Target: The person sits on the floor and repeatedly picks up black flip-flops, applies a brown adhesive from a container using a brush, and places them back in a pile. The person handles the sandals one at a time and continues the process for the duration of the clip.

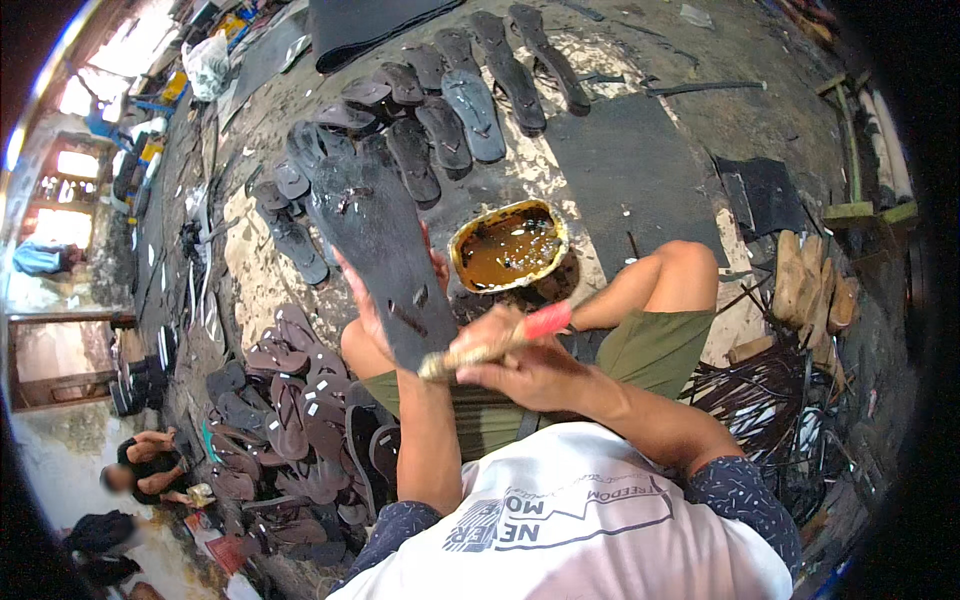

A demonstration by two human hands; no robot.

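My left hand (368, 305) grips a long dark flip-flop sole (372, 215) from beneath, fingers showing along both its edges. The sole slants away from me, its near end close to my left wrist; small slots and pale scuffs mark its upper face. In my closed right hand (515, 365) is a brush (545, 320) with a red handle. Its pale, caked head lies over the sole's near end; whether it touches is hard to tell because of blur. Beyond my right hand stands a yellowish tub (563, 240) of brown, glue-like liquid with dark bits in it.
Several finished-looking flip-flops (473, 115) lie in rows beyond the sole. A heap of brown flip-flops (290, 415) sits at my left. Dark rubber sheeting (630, 190), wooden foot forms (795, 280) and thin dark strips (745, 400) are at right. Another person (155, 465) sits far left.
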